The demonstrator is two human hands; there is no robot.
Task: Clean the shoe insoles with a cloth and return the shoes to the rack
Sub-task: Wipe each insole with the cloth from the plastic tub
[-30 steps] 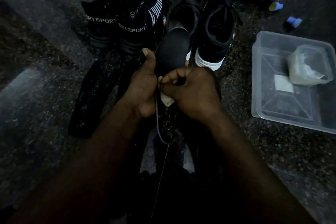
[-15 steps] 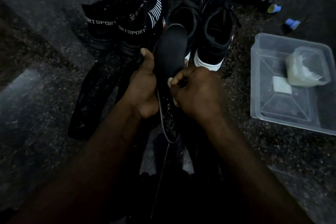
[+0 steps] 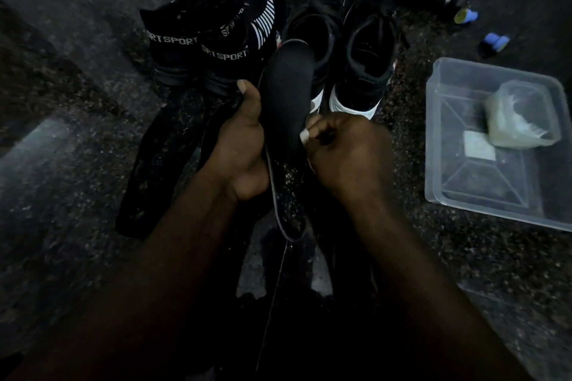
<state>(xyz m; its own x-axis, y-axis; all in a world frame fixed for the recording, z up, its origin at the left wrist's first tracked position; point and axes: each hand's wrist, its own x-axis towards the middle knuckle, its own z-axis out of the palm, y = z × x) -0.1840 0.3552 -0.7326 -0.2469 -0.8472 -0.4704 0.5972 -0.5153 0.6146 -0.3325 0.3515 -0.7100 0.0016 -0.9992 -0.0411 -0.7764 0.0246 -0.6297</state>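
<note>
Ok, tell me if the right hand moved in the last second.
Yes. The right hand slid slightly right, toward the clear tub, taking the cloth with it.

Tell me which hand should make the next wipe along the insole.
Right, probably: the right hand pinches the cloth beside the insole, which the left hand grips and steadies.

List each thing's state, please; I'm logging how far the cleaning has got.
left hand: holds the insole in its grip.
right hand: curled round the cloth.
insole: out of its shoe, raised off the floor.
cloth: bunched, at the insole's right edge.
SPORT shoes: standing on the floor.
white-soled shoes: standing on the floor.
clear tub: uncovered, on the floor.
</note>
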